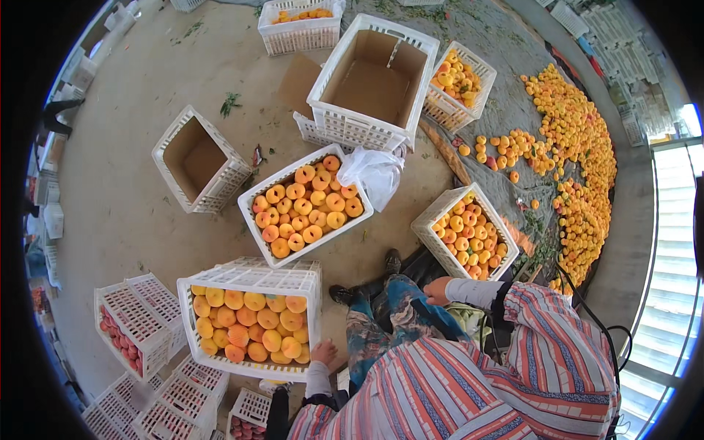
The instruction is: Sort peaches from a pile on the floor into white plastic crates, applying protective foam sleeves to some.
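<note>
My left hand (324, 352) is at the right rim of a white plastic crate (184, 319) full of yellow-orange peaches (256, 316). Whether its fingers grip that rim is unclear. One peach (238, 334) in this crate seems to wear an orange foam net. Over my right knee is my right hand (437, 291), fingers curled, the palm side hidden. Close to it stands a tilted-looking white crate (434, 223) of peaches. Ahead of my feet lies another crate (250, 220) of peaches, with a clear plastic bag (374, 173) over its far right corner.
Cardboard lines two fruitless crates, a large one (421, 49) ahead and a smaller one (159, 151) at left. Loose peaches (583, 137) are heaped on a grey ground sheet (511, 49) at right. Closed crates (154, 297) of reddish fruit stand at lower left.
</note>
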